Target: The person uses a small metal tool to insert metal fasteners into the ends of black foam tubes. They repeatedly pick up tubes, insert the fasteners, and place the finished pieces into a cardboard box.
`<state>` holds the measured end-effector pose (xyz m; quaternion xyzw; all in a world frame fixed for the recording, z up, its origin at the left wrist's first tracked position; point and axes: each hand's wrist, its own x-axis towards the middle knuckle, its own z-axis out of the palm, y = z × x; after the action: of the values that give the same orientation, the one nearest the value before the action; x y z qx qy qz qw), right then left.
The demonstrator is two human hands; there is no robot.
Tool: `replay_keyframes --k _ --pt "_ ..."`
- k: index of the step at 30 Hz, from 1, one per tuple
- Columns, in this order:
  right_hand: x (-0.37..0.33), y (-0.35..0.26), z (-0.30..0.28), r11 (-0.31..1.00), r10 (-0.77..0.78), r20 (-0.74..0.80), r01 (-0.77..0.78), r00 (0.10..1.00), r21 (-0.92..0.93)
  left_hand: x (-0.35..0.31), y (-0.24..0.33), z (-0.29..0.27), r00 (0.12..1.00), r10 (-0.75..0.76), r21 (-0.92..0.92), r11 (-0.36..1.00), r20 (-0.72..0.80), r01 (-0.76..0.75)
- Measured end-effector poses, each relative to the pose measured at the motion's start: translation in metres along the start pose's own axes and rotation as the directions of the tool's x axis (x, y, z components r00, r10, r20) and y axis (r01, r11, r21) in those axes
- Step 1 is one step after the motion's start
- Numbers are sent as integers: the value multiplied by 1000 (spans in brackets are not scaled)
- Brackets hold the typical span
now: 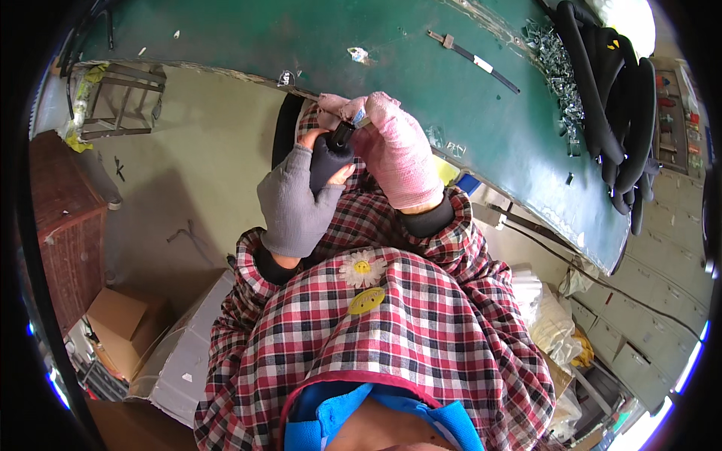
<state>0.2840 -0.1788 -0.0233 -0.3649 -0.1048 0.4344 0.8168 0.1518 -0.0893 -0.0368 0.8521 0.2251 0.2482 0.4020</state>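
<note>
My left hand (299, 201), in a grey glove with bare fingertips, is wrapped round a dark padded tube (328, 159). The tube's shiny black open end (342, 135) points up toward my other hand. In a pink glove, my right hand (395, 150) bends over that end with its fingers curled closed. A small blue-and-white bit (359, 117) shows at its fingers; the rest of what they hold is hidden. Both hands are above my checked apron (391, 316), by the near edge of the green table (278, 37).
On the table lie a long tool with a black handle (492, 71), a heap of small metal clips (555, 75) and several black padded tubes (620, 113). A metal stool frame (120, 105), a brown cabinet (64, 233) and a cardboard box (124, 323) stand left; grey drawers (654, 278) right.
</note>
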Motion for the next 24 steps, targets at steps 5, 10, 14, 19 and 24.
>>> replay_keyframes --k 5,10,14,19,24 --pt "1 -3 -1 996 25 -7 -25 1000 -88 4 7 1 998 68 102 992 4 -68" --pt "1 -1 -2 998 16 -4 -17 1000 -54 5 1 4 991 131 165 978 -3 -129" --pt "-1 4 -10 999 -10 42 7 999 51 2 5 4 993 117 169 978 28 -120" --pt "-4 16 -14 981 -46 54 35 997 190 2 7 12 990 138 175 976 -30 -131" --pt "-8 28 -10 970 -18 11 15 1000 241 -1 5 15 987 145 136 981 -63 -135"
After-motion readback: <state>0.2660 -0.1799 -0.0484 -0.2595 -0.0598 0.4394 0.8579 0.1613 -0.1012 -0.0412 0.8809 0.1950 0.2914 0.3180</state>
